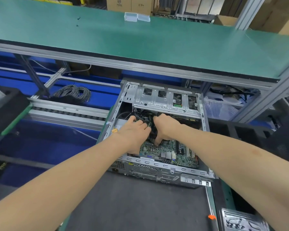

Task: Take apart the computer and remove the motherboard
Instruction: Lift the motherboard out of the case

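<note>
An open grey computer case [157, 170] lies on its side on a dark mat. Its green motherboard [167, 152] shows along the near inside edge. A silver drive cage [165, 100] spans the far end. Both hands reach into the middle of the case among a bundle of black cables [144, 116]. My left hand [132, 130] has its fingers curled round the cables. My right hand [163, 126] grips the same bundle from the right, its thumb pointing down at the motherboard. What lies under the hands is hidden.
A green shelf [140, 39] overhangs the far end of the case, with clear plastic boxes [135, 17] on it. A coil of grey cable [73, 94] lies at the left on a blue surface. An orange-tipped tool [213, 220] rests at the mat's near right. A bagged part [240, 220] sits at the bottom right.
</note>
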